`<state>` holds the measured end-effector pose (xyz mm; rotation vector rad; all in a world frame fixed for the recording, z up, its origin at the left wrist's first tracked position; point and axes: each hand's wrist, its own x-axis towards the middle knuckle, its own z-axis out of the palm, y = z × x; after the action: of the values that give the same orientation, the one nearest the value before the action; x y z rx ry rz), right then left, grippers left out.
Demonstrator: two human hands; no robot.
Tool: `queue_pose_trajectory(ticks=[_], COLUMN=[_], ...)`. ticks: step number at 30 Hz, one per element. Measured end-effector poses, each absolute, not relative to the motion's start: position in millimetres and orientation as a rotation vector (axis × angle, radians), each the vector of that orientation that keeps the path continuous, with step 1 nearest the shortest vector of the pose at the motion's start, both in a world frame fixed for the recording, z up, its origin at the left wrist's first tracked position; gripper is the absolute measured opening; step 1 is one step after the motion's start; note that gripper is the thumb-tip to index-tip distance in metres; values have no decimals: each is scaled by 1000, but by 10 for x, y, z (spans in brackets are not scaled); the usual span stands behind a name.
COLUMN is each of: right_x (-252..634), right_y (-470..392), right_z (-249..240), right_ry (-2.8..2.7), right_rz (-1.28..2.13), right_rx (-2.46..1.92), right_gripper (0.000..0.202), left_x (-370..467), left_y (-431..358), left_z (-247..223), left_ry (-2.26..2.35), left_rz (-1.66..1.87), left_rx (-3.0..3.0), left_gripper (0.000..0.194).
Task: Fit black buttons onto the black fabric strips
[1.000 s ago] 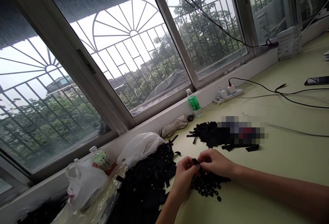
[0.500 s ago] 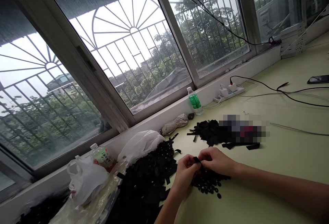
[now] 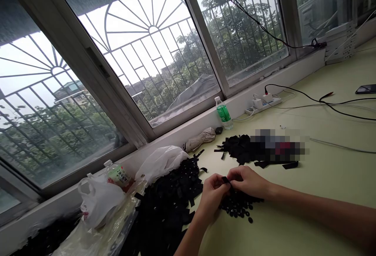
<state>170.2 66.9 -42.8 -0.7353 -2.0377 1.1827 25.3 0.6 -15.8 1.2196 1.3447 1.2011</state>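
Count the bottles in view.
2: a green-labelled bottle left of the power strip, and a second bottle partly behind the handled white bag. Others may be hidden.

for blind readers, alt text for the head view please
Left hand and right hand hold a black strip at a pile of discs on a green table. Black pieces lie heaped to the left; a bottle stands by the window.

Before me, the pale yellow-green table point(image 3: 249, 240) carries a cluster of small black discs point(image 3: 238, 209), a heap of black strips point(image 3: 164, 209) to my left, another black pile point(image 3: 239, 148) farther back, a green-labelled bottle point(image 3: 223, 114), a power strip point(image 3: 263, 107), loose cables point(image 3: 342, 145) and, far right, a phone point(image 3: 366, 89).
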Motion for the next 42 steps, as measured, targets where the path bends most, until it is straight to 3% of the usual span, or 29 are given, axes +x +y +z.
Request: queue_pose_trajectory(ticks=[42], right_x=[1706], right_y=[649], right_z=[-402], right_ry=[-2069], right_rz=[1098], right_rx=[-770], right_gripper=[21], left_x=[259], left_y=[-3], left_z=[-148], left_ry=[1348], left_rz=[1191], left_rx=[1218], left_gripper=[18])
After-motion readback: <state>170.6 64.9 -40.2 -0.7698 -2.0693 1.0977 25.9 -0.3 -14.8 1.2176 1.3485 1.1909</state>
